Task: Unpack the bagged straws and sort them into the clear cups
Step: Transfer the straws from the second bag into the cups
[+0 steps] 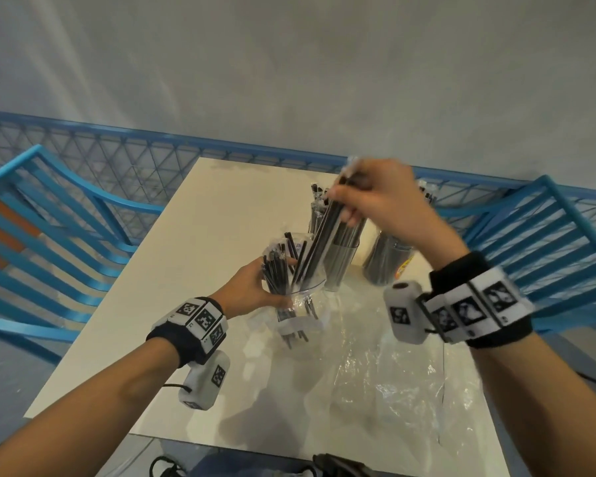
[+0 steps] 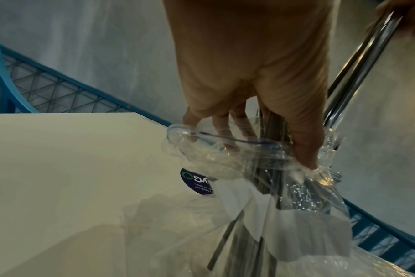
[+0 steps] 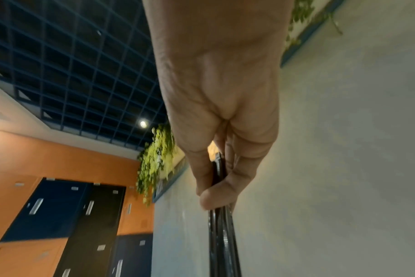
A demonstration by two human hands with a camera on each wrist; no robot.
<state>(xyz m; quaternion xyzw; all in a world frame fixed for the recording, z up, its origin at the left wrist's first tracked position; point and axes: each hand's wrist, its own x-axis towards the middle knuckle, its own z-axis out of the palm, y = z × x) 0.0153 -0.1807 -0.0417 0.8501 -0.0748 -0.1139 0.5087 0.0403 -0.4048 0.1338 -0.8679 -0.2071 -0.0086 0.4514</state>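
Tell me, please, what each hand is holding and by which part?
The left hand grips the straw bag around its bunched open mouth; the right hand pinches a few black straws near their upper ends.

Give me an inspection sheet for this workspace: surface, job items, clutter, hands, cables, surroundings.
Surface: cream rectangular table, bare on its left part.
Job's things: clear zip-top plastic bag of black straws, held upright; two clear cups behind it, filled with wrapped black straws.
Clutter: crumpled clear plastic sheet on the near right of the table.
Hands: left hand grips the bag's neck; right hand pinches a few wrapped black straws lifted out of the bag.
Cables: black cable below the table's near edge.
Surroundings: blue slatted chairs on both sides, blue mesh railing, grey wall.
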